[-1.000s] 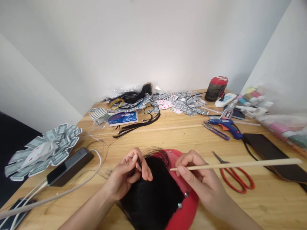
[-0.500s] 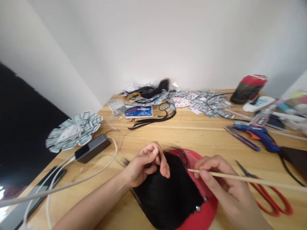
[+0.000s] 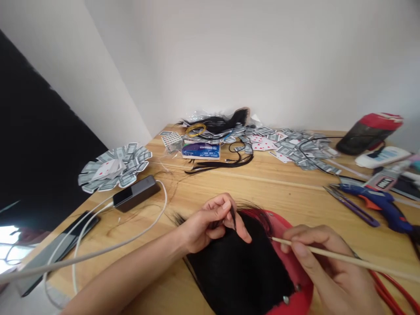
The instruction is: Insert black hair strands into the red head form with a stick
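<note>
Our right grip (image 3: 323, 258) pinches a pale stick (image 3: 348, 259) near its pointed tip, between thumb and fingers. Our left grip (image 3: 218, 221) pinches a thin dark strand (image 3: 233, 216); we cannot tell whether it joins the black hair (image 3: 246, 264) below. The hair lies between our grips, over the red form (image 3: 305, 297), which shows beyond it and along its right side. The stick's tip points at the hair's right edge, its long axis running off rightward and slightly toward us; contact is too fine to judge. Our right grip is nearer to that edge, while our left hangs over the hair's far left part. On the surface (image 3: 197, 199), the glue gun (image 3: 390, 208) lies right of the hair, the power bank (image 3: 136, 193) left, and scattered cards (image 3: 262, 143) well beyond.
</note>
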Tool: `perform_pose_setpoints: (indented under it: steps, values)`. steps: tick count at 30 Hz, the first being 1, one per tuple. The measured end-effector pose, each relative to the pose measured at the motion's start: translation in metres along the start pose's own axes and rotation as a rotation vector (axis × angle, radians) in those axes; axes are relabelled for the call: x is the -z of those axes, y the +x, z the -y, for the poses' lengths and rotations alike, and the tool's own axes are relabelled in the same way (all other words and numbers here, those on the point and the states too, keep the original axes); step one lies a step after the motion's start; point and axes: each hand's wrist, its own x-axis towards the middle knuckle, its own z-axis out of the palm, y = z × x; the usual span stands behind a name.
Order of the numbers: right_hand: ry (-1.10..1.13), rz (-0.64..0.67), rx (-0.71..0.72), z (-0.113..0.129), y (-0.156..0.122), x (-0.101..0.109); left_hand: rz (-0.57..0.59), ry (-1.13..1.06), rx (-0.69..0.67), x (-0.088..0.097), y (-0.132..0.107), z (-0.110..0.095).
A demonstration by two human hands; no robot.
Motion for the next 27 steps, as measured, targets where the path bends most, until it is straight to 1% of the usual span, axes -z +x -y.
perform_pose_setpoints:
  steps: [3,7,12,15,27]
  values:
    - [0.073,-0.028,-0.064,0.004,-0.002,-0.003,-0.049,-0.001,0.005,-0.001,-0.001,-0.001]
    - [0.206,-0.098,-0.177,0.007,-0.004,-0.009,-0.095,0.000,0.011,-0.003,-0.001,-0.002]
    - [0.242,-0.053,-0.134,0.009,-0.003,-0.008,-0.135,0.005,0.005,-0.005,-0.001,-0.003]
    - [0.240,-0.066,-0.179,0.012,-0.002,-0.007,-0.155,0.008,0.007,-0.005,-0.001,-0.003]
    - [0.293,-0.008,-0.251,0.016,0.000,-0.004,-0.247,0.022,0.030,-0.006,-0.002,-0.004]
